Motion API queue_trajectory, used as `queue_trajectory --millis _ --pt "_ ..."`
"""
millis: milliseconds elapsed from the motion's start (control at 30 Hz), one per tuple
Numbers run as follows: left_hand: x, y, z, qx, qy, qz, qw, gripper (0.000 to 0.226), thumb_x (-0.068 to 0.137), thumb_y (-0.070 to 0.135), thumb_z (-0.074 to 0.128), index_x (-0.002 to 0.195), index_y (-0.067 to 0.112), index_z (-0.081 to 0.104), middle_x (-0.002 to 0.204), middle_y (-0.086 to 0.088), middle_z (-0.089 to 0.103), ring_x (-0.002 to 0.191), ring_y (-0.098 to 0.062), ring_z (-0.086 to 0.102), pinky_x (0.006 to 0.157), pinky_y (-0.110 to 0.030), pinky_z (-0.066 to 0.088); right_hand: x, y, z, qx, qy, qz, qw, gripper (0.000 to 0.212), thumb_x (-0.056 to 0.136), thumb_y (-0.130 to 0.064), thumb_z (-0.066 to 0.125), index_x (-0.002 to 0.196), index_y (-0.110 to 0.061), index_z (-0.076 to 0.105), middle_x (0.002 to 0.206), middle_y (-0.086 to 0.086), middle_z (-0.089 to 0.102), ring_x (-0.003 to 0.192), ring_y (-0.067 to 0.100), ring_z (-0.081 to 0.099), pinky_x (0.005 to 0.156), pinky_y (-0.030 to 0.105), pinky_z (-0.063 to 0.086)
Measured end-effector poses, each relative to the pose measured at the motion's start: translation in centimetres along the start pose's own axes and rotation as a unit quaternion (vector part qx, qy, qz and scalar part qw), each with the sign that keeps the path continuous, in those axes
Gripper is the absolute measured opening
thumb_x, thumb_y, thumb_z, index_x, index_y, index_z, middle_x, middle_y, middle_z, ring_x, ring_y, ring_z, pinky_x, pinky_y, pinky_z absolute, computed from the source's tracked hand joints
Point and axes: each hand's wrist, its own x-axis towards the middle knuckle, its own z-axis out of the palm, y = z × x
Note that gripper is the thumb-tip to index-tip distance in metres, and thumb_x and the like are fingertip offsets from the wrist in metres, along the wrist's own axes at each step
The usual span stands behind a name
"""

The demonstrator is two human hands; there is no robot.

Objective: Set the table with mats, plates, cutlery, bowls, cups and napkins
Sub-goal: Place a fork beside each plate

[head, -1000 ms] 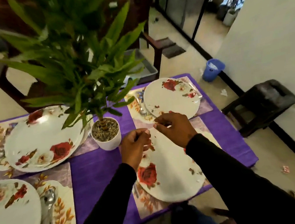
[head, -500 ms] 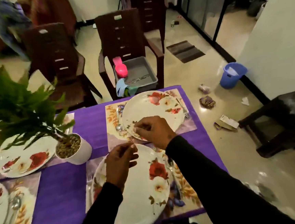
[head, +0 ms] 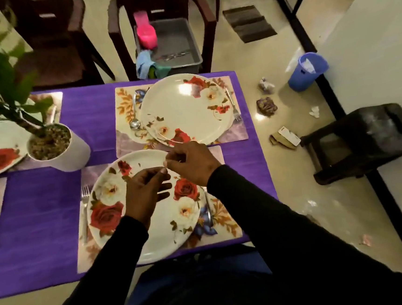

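Floral near plate [head: 117, 208] below, left hand [head: 143, 194] grip loosely open, right hand [head: 191, 164] grip curled, contents unclear

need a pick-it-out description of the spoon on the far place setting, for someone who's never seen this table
Start at the purple tablecloth and find the far plate, nearest the chair holding a grey tub. The spoon lies on the mat just left of that plate, bowl end toward the camera. The fork lies on the plate's right.

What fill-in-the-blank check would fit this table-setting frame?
1. The fork beside the near floral plate lies on the plate's ____ side.
2. The cloth covering the table is ____.
3. The grey plastic tub sits on a ____.
4. The white pot holds a ____.

Missing words: left; purple; chair; plant
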Motion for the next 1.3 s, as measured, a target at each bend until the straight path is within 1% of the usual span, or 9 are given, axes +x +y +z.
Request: queue_trajectory --millis 100,167,500,633,733,867,1033,1200,1300 --pt "0.1 -1.5 1.1 -0.013 -0.006 -0.022 1.0 0.014 0.097 0.019 0.065 0.103 0.008 0.072 0.088 -0.008 0.076 0.079 -0.022 0.072 0.066 -0.03 0.057 -1.0 2.2 -0.4 -0.032 -0.025 0.026 0.999 0.022 0.093 -0.029 0.066 0.106 -0.012 0.074 0.099 0.0 0.072 0.092 0.014 0.064 0.088 0.037 0.055" --pt "-0.2 -2.2 2.3 -0.021 -0.014 -0.033 0.999 0.013 0.096 0.021 0.066 0.099 0.01 0.073 0.089 -0.011 0.076 0.08 -0.022 0.073 0.067 -0.032 0.057 -1.5 3.2 -1.0 -0.042 -0.036 0.037 0.998 0.023 0.093 -0.031 0.066 0.106 -0.013 0.074 0.101 0.0 0.071 0.093 0.015 0.064 0.088 0.039 0.055" --pt "-1.9 -2.8 12.9 -0.01 -0.011 -0.051 0.999 0.013 0.098 0.02 0.064 0.096 0.009 0.071 0.089 -0.011 0.073 0.075 -0.019 0.068 0.068 -0.032 0.055 -2.9 11.3 -8.9 0.003 -0.069 0.03 0.997 0.018 0.094 -0.028 0.067 0.105 -0.015 0.073 0.095 -0.006 0.071 0.088 0.006 0.064 0.079 0.022 0.052" --pt "-2.6 -3.2 18.9 0.002 0.036 -0.071 0.997 0.009 0.098 0.017 0.063 0.091 0.012 0.067 0.088 -0.01 0.073 0.075 -0.021 0.068 0.066 -0.031 0.051 -2.8 17.5 -14.2 0.05 -0.067 0.031 0.996 0.014 0.089 -0.022 0.073 0.097 -0.01 0.076 0.078 -0.007 0.07 0.074 0.011 0.066 0.081 0.037 0.058" --pt "-4.0 -3.7 23.5 0.009 0.068 -0.079 0.994 0.009 0.097 0.018 0.065 0.089 0.015 0.068 0.083 -0.003 0.074 0.072 -0.018 0.068 0.063 -0.028 0.052 -3.0 21.4 -17.4 0.077 -0.067 0.043 0.994 0.013 0.085 -0.031 0.073 0.083 -0.019 0.075 0.071 -0.003 0.071 0.07 0.02 0.07 0.077 0.048 0.059" --pt "-5.9 -3.5 27.6 0.0 0.098 -0.077 0.992 0.008 0.097 0.017 0.065 0.091 0.015 0.071 0.083 -0.001 0.076 0.074 -0.016 0.07 0.063 -0.028 0.054 -3.2 23.4 -18.6 0.097 -0.115 0.042 0.988 0.011 0.077 -0.041 0.069 0.071 -0.032 0.069 0.068 -0.003 0.071 0.069 0.023 0.071 0.074 0.051 0.059" --pt "-7.3 -3.3 29.4 -0.025 0.145 -0.04 0.988 0.011 0.097 0.02 0.066 0.095 0.012 0.072 0.084 -0.003 0.077 0.073 -0.015 0.07 0.066 -0.032 0.055 -2.9 22.4 -18.1 0.056 -0.2 -0.025 0.978 0.008 0.088 -0.017 0.071 0.087 -0.011 0.076 0.074 0.003 0.074 0.071 0.024 0.072 0.075 0.049 0.059" --pt "-6.6 -3.7 30.4 -0.074 0.168 -0.022 0.983 0.02 0.097 0.02 0.065 0.098 0.001 0.07 0.088 -0.011 0.077 0.073 -0.017 0.071 0.064 -0.03 0.054 -2.4 20.8 -20.2 -0.015 -0.233 -0.073 0.97 0.01 0.091 -0.02 0.07 0.095 -0.013 0.076 0.082 -0.002 0.074 0.076 0.015 0.07 0.077 0.039 0.06" --pt "-5.7 -4.4 31.5 -0.11 0.163 -0.031 0.98 0.014 0.097 0.018 0.064 0.096 0.006 0.071 0.088 -0.008 0.076 0.073 -0.018 0.07 0.065 -0.03 0.055 -1.6 20.9 -23.2 -0.016 -0.231 -0.06 0.971 0.007 0.092 -0.022 0.07 0.094 -0.017 0.074 0.08 -0.005 0.071 0.074 0.014 0.07 0.071 0.031 0.06"
